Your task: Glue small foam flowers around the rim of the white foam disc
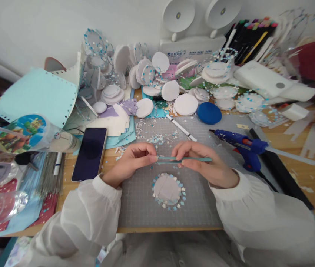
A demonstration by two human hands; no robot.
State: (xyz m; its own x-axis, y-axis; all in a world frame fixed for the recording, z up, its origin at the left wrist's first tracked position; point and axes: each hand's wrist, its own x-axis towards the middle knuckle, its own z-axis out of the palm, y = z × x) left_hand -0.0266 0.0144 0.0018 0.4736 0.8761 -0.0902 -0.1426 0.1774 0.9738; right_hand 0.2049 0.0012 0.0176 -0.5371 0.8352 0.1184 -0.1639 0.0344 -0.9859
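A thin blue-green strip (199, 159) runs level between my two hands above a grey cutting mat (141, 207). My left hand (139, 159) pinches its left end between thumb and fingers. My right hand (199, 159) is closed on it farther right, and the strip's right end lies across that hand. Below the hands, a white disc (167, 189) rests on the mat, ringed by small blue and white stars. Small loose stars and paper bits (157, 138) are scattered on the mat beyond my hands.
A phone (89, 154) and a plastic cup (29, 131) are on the left. On the right are a blue glue gun (241, 144) and a long black bar (285, 174). A white pen (181, 128) and a blue disc (209, 113) sit before many white discs (185, 104).
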